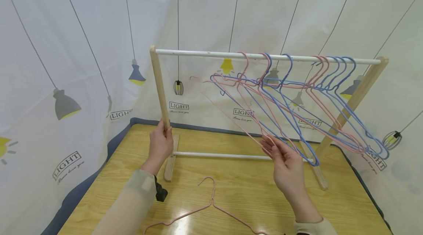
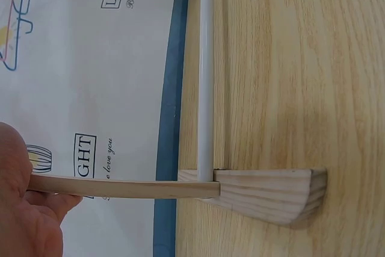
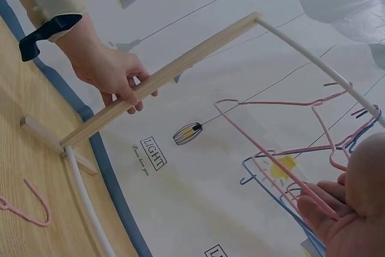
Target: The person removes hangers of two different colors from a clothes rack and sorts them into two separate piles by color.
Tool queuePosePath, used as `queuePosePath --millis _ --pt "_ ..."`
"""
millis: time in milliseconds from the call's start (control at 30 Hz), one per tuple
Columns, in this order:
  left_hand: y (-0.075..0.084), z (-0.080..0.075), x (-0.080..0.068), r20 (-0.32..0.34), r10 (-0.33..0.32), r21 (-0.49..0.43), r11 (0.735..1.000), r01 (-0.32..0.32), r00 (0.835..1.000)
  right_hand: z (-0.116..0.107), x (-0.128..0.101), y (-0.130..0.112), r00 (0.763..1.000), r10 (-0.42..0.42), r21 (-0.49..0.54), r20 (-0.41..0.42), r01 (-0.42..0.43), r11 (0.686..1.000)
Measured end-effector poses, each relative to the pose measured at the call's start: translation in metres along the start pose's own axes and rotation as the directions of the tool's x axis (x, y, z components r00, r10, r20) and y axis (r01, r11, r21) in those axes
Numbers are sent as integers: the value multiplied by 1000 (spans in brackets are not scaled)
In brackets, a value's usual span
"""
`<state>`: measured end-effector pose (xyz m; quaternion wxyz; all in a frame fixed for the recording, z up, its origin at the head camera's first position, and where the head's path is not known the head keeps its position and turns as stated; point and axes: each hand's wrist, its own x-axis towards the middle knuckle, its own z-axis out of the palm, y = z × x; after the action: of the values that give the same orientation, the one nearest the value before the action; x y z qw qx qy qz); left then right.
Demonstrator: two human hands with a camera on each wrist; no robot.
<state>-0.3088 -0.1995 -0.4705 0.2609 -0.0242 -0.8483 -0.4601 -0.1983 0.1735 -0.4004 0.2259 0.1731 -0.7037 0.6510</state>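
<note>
My left hand [image 1: 160, 147] grips the left wooden post [image 1: 159, 88] of a small clothes rack, low down. In the left wrist view, that post joins a wooden foot [image 2: 264, 192] on the table. With my right hand [image 1: 288, 169], I hold the lower corner of a pink wire hanger [image 3: 258, 145], its wire between thumb and fingers. This hanger's hook sits over the white top rail [image 1: 205, 54], leftmost in the row. Several blue hangers [image 1: 297, 125] and other pink ones hang to its right.
Another pink hanger [image 1: 212, 201] lies on the wooden table [image 1: 125, 169] in front of the rack. A white lower bar [image 1: 214, 155] joins the feet. Behind stands a pale curtain [image 1: 205, 14] printed with lamps, close to the table's dark blue back edge.
</note>
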Motion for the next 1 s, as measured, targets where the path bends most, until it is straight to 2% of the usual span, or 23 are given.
queuePosePath --millis 267,500,633,1000 --pt "2 1 -2 10 -10 4 1000 10 1000 1 3 -7 998 -41 58 -55 44 997" --pt "3 0 -2 7 -20 5 1000 20 1000 -2 7 -17 995 -68 28 -72 70 997" --pt "3 0 -2 4 -26 14 1000 26 1000 -5 9 -24 991 -96 49 -89 101 994" --pt "4 -1 -1 2 -26 18 999 26 1000 -18 12 -47 989 17 30 -145 -12 999"
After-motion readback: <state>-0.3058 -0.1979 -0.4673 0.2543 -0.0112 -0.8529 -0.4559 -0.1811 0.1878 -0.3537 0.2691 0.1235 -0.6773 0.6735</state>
